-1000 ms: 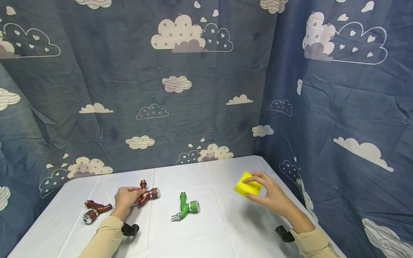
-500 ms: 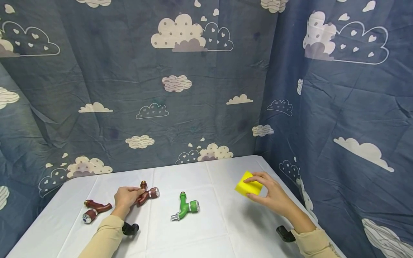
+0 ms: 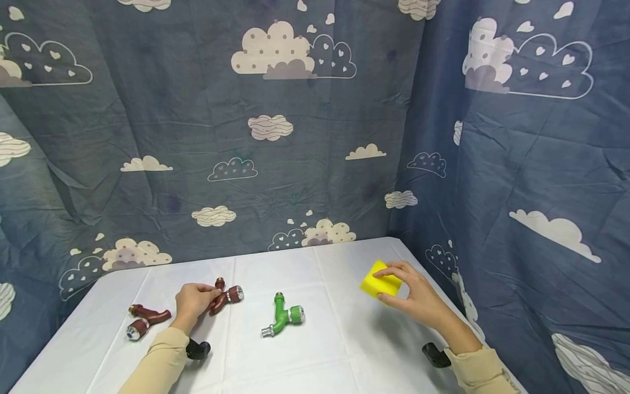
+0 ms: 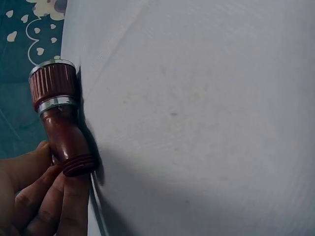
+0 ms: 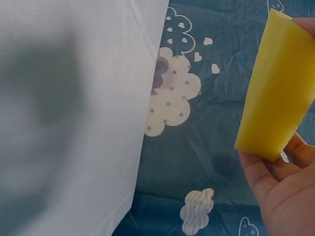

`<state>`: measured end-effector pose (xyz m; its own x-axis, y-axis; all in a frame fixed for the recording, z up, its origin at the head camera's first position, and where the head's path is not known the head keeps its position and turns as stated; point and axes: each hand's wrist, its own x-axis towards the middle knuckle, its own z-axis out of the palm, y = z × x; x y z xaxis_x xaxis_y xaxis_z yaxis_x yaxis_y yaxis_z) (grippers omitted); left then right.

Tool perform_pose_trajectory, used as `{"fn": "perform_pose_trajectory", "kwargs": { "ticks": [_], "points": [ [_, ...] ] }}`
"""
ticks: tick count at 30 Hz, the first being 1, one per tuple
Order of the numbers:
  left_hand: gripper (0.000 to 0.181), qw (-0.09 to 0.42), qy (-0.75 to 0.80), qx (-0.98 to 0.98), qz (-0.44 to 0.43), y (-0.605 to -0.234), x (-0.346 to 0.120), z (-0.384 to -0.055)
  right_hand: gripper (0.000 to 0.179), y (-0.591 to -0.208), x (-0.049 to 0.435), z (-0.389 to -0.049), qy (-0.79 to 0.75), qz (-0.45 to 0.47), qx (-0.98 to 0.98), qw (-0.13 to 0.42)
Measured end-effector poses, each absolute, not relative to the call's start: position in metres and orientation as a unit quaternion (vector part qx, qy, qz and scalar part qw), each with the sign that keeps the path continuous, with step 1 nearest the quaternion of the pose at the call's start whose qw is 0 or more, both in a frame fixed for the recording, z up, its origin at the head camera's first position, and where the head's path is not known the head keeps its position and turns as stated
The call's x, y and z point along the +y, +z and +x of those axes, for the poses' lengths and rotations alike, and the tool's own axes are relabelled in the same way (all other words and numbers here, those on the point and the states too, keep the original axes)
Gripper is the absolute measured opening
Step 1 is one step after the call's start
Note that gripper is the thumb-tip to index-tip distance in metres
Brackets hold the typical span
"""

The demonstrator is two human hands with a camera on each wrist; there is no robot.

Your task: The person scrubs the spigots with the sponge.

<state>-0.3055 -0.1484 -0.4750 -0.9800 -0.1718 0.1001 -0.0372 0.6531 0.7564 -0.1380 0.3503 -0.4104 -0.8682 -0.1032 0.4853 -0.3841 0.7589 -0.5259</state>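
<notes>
My left hand [image 3: 193, 303] pinches a dark red tap [image 3: 227, 297] between thumb and fingers, on or just over the left part of the table. In the left wrist view the tap's ribbed knob [image 4: 53, 84] with silver rings points up and away from the fingers [image 4: 74, 201]. Over the table's right side, my right hand [image 3: 415, 295] holds a yellow sponge [image 3: 380, 280] by its edges, thumb on one side and fingers on the other. The sponge [image 5: 275, 86] is raised, its shadow falling on the cloth below.
A second dark red tap [image 3: 144, 321] lies left of my left hand. A green tap [image 3: 283, 316] with a silver nozzle lies mid-table, between both hands. White cloth covers the table [image 3: 295, 366]. A blue cloud-print curtain [image 3: 305, 164] stands behind and along the right edge.
Almost nothing differs. The sponge and right hand have shifted very slightly right, and the tap in my left hand has tilted or dipped a little.
</notes>
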Motion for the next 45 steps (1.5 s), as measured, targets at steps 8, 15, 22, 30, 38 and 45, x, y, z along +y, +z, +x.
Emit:
{"fn": "perform_pose_trajectory", "kwargs": {
  "ticks": [8, 15, 22, 30, 38, 45],
  "points": [
    [0.022, 0.111, -0.376, -0.92, 0.019, -0.46, -0.142, -0.304, 0.041, -0.407, 0.35, -0.141, 0.319, 0.135, -0.911, 0.226],
    [0.018, 0.149, -0.377, -0.914, -0.018, -0.441, -0.127, -0.294, 0.041, -0.405, 0.349, -0.145, 0.323, 0.132, -0.911, 0.22],
    [0.018, 0.085, -0.421, -0.898, -0.099, -0.436, -0.109, -0.279, 0.04, -0.403, 0.345, -0.15, 0.325, 0.138, -0.908, 0.225],
    [0.028, -0.006, -0.445, -0.874, -0.197, -0.448, -0.09, -0.262, 0.04, -0.408, 0.335, -0.157, 0.328, 0.145, -0.906, 0.224],
    [0.035, -0.028, -0.401, -0.872, -0.28, -0.464, -0.08, -0.25, 0.039, -0.412, 0.325, -0.166, 0.337, 0.156, -0.9, 0.23],
    [0.035, -0.048, -0.405, -0.862, -0.302, -0.477, -0.074, -0.245, 0.039, -0.413, 0.313, -0.172, 0.346, 0.159, -0.898, 0.219]
  ]
}}
